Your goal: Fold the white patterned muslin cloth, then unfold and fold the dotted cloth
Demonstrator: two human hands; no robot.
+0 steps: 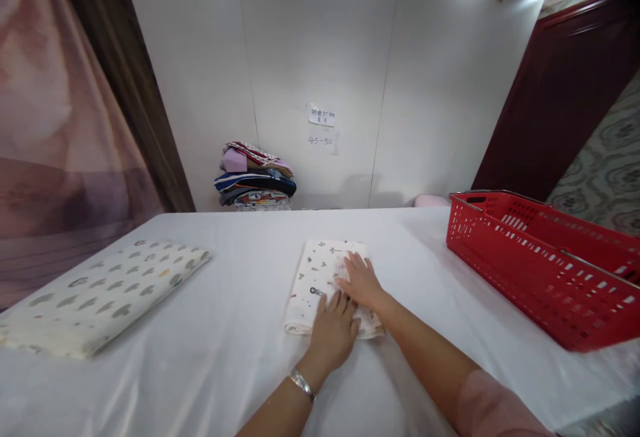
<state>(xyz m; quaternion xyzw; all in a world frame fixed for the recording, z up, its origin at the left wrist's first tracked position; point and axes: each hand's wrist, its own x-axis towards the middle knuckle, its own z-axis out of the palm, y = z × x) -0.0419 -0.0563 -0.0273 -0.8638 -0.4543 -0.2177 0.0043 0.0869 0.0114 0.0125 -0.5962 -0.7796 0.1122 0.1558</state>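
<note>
Cloth (306, 293), folded, beneath left hand (334, 331) at near edge, beneath right hand (362, 282)

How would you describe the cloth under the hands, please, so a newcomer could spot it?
On the white table, look left of the red basket. There, a folded cloth lies beneath the left hand and right hand. Unlike the fabric farther left, with rows of grey shapes, this one's prints are small and scattered.

Homelike room: pink curtain (65, 110), patterned wallpaper (597, 167), dark red woodwork (555, 90); handwritten notes (322, 116) on white wall (320, 37).
</note>
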